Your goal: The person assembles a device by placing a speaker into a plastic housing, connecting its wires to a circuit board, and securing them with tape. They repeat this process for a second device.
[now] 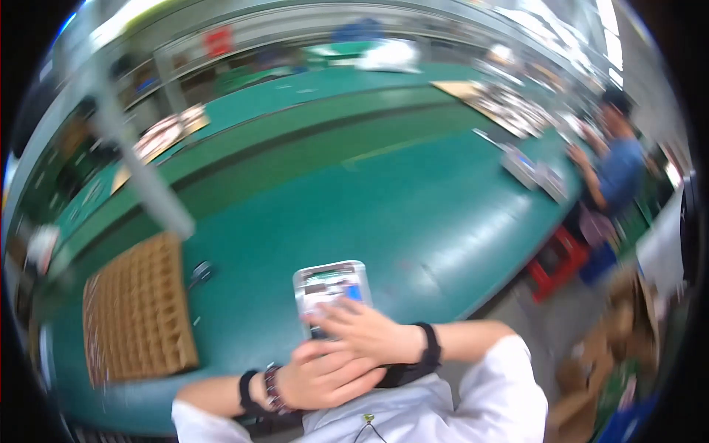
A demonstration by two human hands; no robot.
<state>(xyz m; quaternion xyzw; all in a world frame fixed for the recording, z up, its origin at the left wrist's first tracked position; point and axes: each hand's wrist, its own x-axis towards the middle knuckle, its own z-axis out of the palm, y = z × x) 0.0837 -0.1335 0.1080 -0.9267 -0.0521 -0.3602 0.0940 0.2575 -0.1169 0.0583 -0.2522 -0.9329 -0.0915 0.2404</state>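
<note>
A silver-rimmed, open case with rounded corners (pixel 297 286) lies on the green table in front of me, a circuit board and a blue part showing inside. My right hand (pixel 362 332) reaches across its near half, fingers stretched out and slightly apart over the parts; motion blur hides exactly what they touch. Close below, my left hand (pixel 332 375) is closed with curled fingers, overlapping the right hand near the case's near end. Whatever it grips is hidden. Both wrists wear black bands.
A brown divided cardboard tray (pixel 140 310) sits at the left, with a small dark object (pixel 200 273) beside it. Pale boxes (pixel 533 173) rest far right, near a seated person in blue (pixel 620 170). A grey post (pixel 151 184) rises at left. Cardboard boxes (pixel 591 376) stand lower right.
</note>
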